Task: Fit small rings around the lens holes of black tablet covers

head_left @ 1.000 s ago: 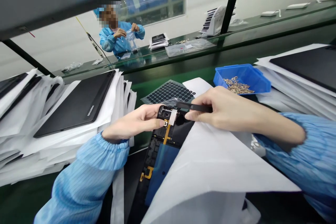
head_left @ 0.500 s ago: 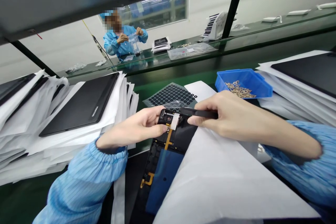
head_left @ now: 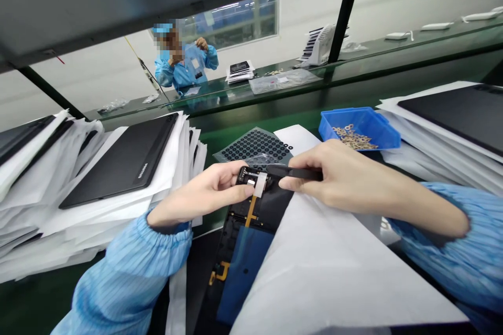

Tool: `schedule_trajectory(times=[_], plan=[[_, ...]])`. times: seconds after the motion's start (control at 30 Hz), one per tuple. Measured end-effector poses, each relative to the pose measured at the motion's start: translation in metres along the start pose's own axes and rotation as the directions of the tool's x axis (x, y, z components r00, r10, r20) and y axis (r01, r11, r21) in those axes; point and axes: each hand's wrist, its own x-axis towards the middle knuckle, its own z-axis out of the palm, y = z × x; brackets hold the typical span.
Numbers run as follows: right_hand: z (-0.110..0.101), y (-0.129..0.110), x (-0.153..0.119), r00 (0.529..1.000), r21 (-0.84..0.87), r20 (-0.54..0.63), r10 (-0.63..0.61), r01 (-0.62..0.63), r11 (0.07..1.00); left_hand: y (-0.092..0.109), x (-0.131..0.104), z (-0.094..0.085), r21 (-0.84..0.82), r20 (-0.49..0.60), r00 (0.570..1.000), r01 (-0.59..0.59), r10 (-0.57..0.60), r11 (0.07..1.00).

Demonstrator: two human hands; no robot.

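Note:
My left hand grips the upper corner of a black tablet back cover, its thumb pressed on the inside near the camera opening. A white tab and an orange flex cable lie on the cover, with blue film lower down. My right hand is closed around black tweezers, whose tips point left at the corner beside the white tab. Whether the tips touch it I cannot tell. A white sheet slants over the cover's right part, below my right hand.
Behind my hands lies a sheet of black rings, beside a blue bin of small gold-coloured parts. Paper-interleaved tablet covers are stacked left and right. A shelf edge hangs overhead. Across the bench, a co-worker holds a clear bag.
My left thumb has shifted slightly over the camera area at the corner. The tweezers stay near the white tab. The co-worker has lifted the clear bag higher. The view has shifted slightly.

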Motion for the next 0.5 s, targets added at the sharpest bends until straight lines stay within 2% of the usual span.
schedule_trajectory(times=[0.13,0.23,0.33,0.5], plan=[[0.000,-0.002,-0.002,1.000,-0.020,-0.009,0.004,-0.004,1.000,0.000,-0.001,0.003,0.064,-0.083,0.997,0.001,0.004,0.998],[0.000,-0.004,-0.003,1.000,-0.041,-0.003,0.012,-0.012,0.999,-0.002,0.000,0.007,0.051,-0.132,0.991,-0.004,0.011,0.999],[0.000,-0.001,-0.001,1.000,-0.033,-0.007,0.013,-0.013,0.999,-0.004,0.005,0.012,-0.003,-0.231,0.973,-0.017,0.015,1.000],[-0.005,0.000,-0.001,0.999,0.005,-0.020,-0.044,0.044,0.999,-0.009,0.006,0.016,-0.150,-0.354,0.928,0.066,-0.116,0.986]])
